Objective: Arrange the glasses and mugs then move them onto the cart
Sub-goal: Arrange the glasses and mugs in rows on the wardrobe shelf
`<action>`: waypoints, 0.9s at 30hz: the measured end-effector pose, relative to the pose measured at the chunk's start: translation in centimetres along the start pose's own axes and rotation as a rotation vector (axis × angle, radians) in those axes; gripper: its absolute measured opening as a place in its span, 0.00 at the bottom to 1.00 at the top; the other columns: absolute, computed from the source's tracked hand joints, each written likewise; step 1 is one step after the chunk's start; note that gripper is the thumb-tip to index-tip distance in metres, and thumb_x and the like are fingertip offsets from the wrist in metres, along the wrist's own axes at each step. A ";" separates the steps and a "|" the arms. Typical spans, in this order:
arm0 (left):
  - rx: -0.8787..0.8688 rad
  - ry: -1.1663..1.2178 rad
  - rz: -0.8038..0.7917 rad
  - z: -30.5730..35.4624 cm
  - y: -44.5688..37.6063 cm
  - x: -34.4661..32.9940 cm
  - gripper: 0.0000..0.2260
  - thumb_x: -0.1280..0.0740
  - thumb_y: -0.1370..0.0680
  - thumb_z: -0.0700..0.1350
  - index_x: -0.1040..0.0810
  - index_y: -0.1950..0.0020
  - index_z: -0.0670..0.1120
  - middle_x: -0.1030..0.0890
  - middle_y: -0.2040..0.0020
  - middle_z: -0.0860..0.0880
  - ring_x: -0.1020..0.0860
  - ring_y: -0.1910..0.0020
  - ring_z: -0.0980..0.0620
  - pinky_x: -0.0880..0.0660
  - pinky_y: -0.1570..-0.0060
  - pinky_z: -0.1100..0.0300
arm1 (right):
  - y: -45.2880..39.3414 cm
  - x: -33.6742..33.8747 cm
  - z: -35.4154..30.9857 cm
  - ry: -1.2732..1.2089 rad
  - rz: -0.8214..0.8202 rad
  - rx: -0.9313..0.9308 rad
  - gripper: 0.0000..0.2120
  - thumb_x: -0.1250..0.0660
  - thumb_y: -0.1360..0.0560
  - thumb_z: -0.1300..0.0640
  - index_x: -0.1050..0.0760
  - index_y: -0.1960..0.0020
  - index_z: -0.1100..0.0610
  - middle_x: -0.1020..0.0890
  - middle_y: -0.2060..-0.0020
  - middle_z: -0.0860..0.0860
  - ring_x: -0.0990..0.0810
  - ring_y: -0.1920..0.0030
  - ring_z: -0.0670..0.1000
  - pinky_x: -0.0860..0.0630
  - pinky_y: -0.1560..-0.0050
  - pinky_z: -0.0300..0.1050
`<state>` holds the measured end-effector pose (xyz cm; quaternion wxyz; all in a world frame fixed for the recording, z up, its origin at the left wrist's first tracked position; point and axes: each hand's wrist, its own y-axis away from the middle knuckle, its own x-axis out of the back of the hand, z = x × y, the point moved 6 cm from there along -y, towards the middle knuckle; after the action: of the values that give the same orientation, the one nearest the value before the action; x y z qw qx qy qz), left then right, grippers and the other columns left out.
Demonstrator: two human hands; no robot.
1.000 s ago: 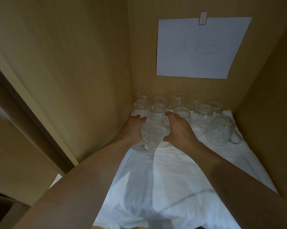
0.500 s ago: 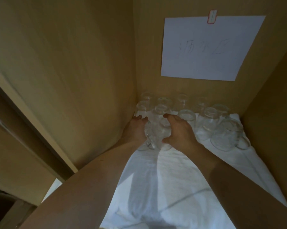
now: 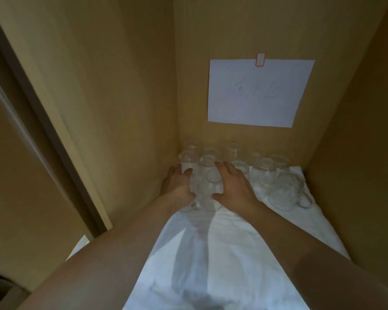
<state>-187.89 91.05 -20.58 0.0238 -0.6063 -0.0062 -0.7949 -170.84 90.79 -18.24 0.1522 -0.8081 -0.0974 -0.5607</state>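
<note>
Clear glass mugs and glasses stand grouped on the far white cloth, the left hand and right hand grasping one clear mug between them, and no cart is visible, so moving remains.

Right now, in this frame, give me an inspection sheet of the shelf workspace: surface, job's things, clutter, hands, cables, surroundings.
Surface: white cloth, wrinkled, covers the cabinet shelf.
Job's things: cluster of clear glasses upturned along the back wall; front glassware between the hands; handled glass mug at the right, apart from the hands.
Clutter: nothing seen.
Hands: left hand and right hand press on opposite sides of the front glassware, fingers curved round it.
Cables: nothing seen.
Surroundings: wooden cabinet walls; paper note taped to the back panel, writing illegible; cart not in view.
</note>
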 end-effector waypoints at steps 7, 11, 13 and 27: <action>-0.020 0.070 0.114 0.9 4.3 3.0 0.31 0.31 0.25 0.50 0.33 0.23 0.48 0.31 0.27 0.43 0.35 0.28 0.40 0.31 0.31 0.49 | 2.8 0.9 -0.9 0.019 0.025 0.050 0.43 0.27 0.26 0.44 0.46 0.19 0.51 0.42 0.20 0.55 0.41 0.23 0.60 0.37 0.26 0.54; -0.018 0.086 0.147 1.1 7.3 3.4 0.29 0.31 0.26 0.44 0.31 0.25 0.44 0.27 0.32 0.39 0.31 0.32 0.38 0.29 0.34 0.48 | 4.0 -0.2 -2.2 -0.013 0.043 0.110 0.42 0.27 0.27 0.43 0.43 0.20 0.53 0.39 0.22 0.56 0.39 0.25 0.60 0.37 0.28 0.53; -0.022 0.058 0.149 1.4 8.9 3.4 0.29 0.31 0.27 0.42 0.30 0.25 0.43 0.26 0.32 0.39 0.30 0.33 0.37 0.29 0.34 0.50 | 4.7 -1.0 -2.8 -0.034 0.043 0.111 0.41 0.27 0.27 0.43 0.42 0.20 0.53 0.38 0.22 0.57 0.39 0.25 0.61 0.38 0.28 0.52; -0.037 0.053 0.159 -3.3 18.7 4.2 0.25 0.33 0.24 0.43 0.30 0.26 0.46 0.28 0.31 0.43 0.32 0.30 0.40 0.36 0.30 0.52 | 10.0 -2.4 -11.3 0.011 -0.002 0.150 0.39 0.29 0.26 0.42 0.41 0.21 0.53 0.35 0.24 0.53 0.36 0.27 0.59 0.35 0.29 0.50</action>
<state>-191.30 72.15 -17.72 0.0759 -0.5838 0.0573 -0.8063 -178.32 77.49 -18.22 0.2121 -0.7912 -0.1390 -0.5565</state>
